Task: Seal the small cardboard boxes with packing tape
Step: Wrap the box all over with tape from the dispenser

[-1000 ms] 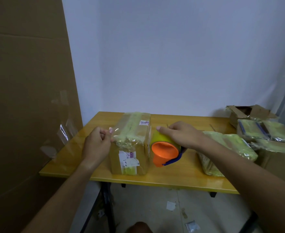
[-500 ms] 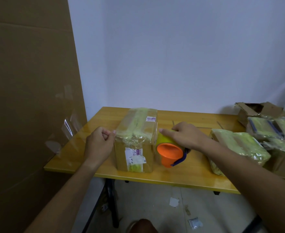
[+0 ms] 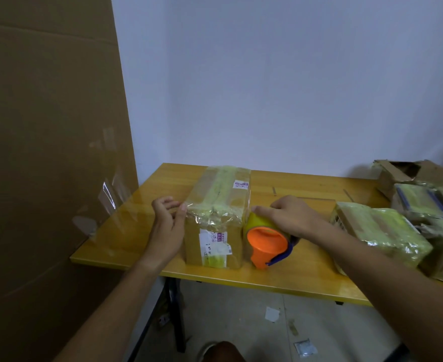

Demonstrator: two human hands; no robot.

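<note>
Box standing near the left front edge of the yellow table, wrapped on top in crinkly tape. Left hand flat against the box's left side, fingers loose and a bit spread, thumb at the top edge. Right hand curled over the tape roll, gripping it, pointer finger stretched to touch the box's right side. Roll orange in the middle. More taped boxes piled on the right. Big cardboard sheet on the left.
</note>
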